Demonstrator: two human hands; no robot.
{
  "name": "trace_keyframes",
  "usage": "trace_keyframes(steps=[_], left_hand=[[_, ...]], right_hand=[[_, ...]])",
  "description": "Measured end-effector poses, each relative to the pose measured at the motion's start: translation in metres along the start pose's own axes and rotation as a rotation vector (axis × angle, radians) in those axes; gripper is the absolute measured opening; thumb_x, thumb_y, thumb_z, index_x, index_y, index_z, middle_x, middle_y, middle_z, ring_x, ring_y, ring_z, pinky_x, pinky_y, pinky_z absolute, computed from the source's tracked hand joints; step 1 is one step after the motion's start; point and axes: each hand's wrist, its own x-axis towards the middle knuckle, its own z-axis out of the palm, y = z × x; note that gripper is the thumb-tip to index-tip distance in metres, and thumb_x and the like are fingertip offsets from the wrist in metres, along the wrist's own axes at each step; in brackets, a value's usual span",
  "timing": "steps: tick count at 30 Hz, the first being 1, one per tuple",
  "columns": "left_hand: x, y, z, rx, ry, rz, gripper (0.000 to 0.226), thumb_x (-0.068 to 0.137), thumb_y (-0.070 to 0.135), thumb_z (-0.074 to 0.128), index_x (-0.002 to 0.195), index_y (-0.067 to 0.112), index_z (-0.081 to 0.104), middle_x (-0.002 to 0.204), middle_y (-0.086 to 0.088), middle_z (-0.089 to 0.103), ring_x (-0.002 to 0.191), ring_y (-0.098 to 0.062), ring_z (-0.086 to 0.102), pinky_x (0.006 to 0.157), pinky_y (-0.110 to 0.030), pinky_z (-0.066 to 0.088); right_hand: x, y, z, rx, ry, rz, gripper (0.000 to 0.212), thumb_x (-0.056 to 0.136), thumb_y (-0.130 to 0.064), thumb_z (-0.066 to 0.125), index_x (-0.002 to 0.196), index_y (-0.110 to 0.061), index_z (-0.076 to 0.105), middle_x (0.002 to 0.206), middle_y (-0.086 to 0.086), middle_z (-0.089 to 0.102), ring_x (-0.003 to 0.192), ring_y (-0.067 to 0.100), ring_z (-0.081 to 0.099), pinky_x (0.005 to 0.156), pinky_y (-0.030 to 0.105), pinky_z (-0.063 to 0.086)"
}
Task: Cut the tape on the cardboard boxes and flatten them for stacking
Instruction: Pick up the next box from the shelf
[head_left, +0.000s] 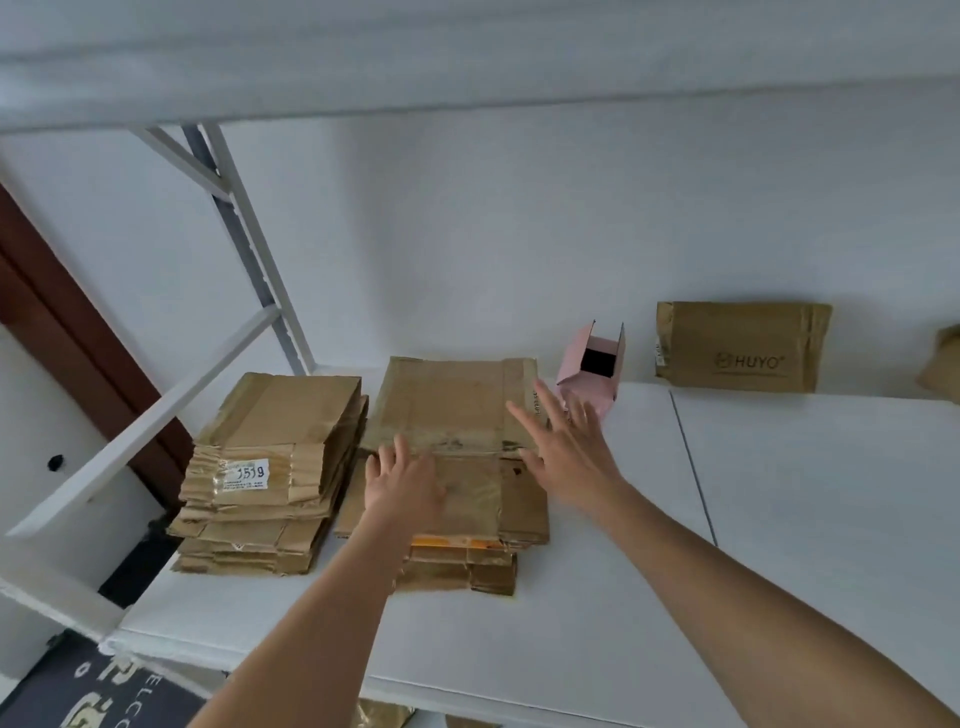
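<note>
On the white tabletop (571, 613), my left hand (402, 480) pressed flat, fingers straight, on the flattened box (452, 410); my right hand (563, 447), fingers spread, hovered nearer the pink box (592, 374) beyond toward the back edge.

Left hand (402, 480): flat, fingers spread, pressing on the top flattened box (457, 415) of the middle stack.
Right hand (563, 447): open, fingers straight, at that box's right edge.
Left stack (270, 473): flattened boxes, just beside.
Pink box (592, 369): open, behind right hand.
HUYO box (740, 347): against wall.
Surface (779, 519): white.
</note>
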Motion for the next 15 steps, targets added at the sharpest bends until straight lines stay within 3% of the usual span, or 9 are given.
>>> trace_keyframes(steps=[2,4,8,10,11,13,14,15], left_hand=[[0.003,0.010,-0.017,-0.032,0.085,0.040,0.058,0.099,0.032,0.047,0.148,0.017,0.022,0.152,-0.018,0.017,0.142,-0.037,0.018,0.120,-0.048,0.018],[0.009,0.025,-0.030,-0.083,0.196,0.100,0.061,0.098,0.027,0.046,0.150,0.018,0.016,0.148,-0.016,0.021,0.138,-0.035,0.023,0.119,-0.045,0.021],[0.022,0.057,-0.027,-0.156,0.279,0.175,0.062,0.102,0.037,0.037,0.155,0.022,0.007,0.149,-0.013,0.020,0.138,-0.033,0.025,0.118,-0.044,0.020],[0.027,0.067,-0.015,-0.190,0.258,0.179,0.059,0.103,0.038,0.034,0.154,0.023,0.009,0.152,-0.012,0.017,0.139,-0.033,0.023,0.118,-0.044,0.021],[0.028,0.070,-0.007,-0.195,0.244,0.183,0.058,0.103,0.039,0.034,0.154,0.024,0.010,0.154,-0.012,0.015,0.141,-0.033,0.021,0.118,-0.044,0.020],[0.027,0.072,0.005,-0.199,0.221,0.187,0.057,0.103,0.041,0.034,0.153,0.025,0.012,0.156,-0.010,0.010,0.144,-0.033,0.016,0.120,-0.046,0.018],[0.026,0.072,0.008,-0.206,0.210,0.188,0.057,0.103,0.042,0.034,0.153,0.026,0.012,0.156,-0.009,0.009,0.145,-0.033,0.014,0.120,-0.046,0.017],[0.024,0.071,0.009,-0.215,0.198,0.188,0.057,0.103,0.043,0.035,0.153,0.026,0.013,0.157,-0.008,0.008,0.145,-0.033,0.012,0.120,-0.047,0.016]], right_hand=[[-0.008,0.022,-0.011,-0.065,0.170,0.096,0.059,0.098,-0.033,0.049,0.153,-0.030,0.026,0.161,0.012,0.013,0.143,0.039,0.021,0.116,0.055,0.021],[-0.008,0.043,-0.019,-0.044,0.228,0.230,0.061,0.097,-0.031,0.052,0.152,-0.028,0.026,0.161,0.014,0.013,0.143,0.038,0.022,0.116,0.053,0.024],[0.007,0.075,-0.018,0.024,0.113,0.388,0.072,0.098,-0.034,0.055,0.155,-0.026,0.013,0.162,0.016,-0.008,0.146,0.040,0.011,0.112,0.050,0.033],[0.017,0.081,-0.014,0.095,0.058,0.404,0.072,0.097,-0.022,0.058,0.155,-0.026,0.015,0.161,0.015,-0.014,0.145,0.041,0.013,0.100,0.047,0.047],[0.020,0.083,-0.011,0.151,0.056,0.415,0.066,0.096,-0.011,0.057,0.152,-0.024,0.023,0.161,0.017,-0.011,0.142,0.041,0.022,0.091,0.044,0.051],[0.022,0.087,-0.002,0.279,0.121,0.454,0.033,0.096,-0.001,0.049,0.127,-0.011,0.046,0.153,0.021,0.022,0.121,0.037,0.047,0.080,0.041,0.052],[0.020,0.089,0.001,0.402,0.180,0.491,0.016,0.098,-0.005,0.045,0.113,-0.006,0.051,0.139,0.021,0.041,0.108,0.034,0.054,0.078,0.038,0.049],[0.016,0.092,0.004,0.496,0.227,0.504,0.013,0.101,-0.009,0.040,0.104,-0.005,0.052,0.121,0.017,0.054,0.096,0.031,0.056,0.073,0.033,0.046]])
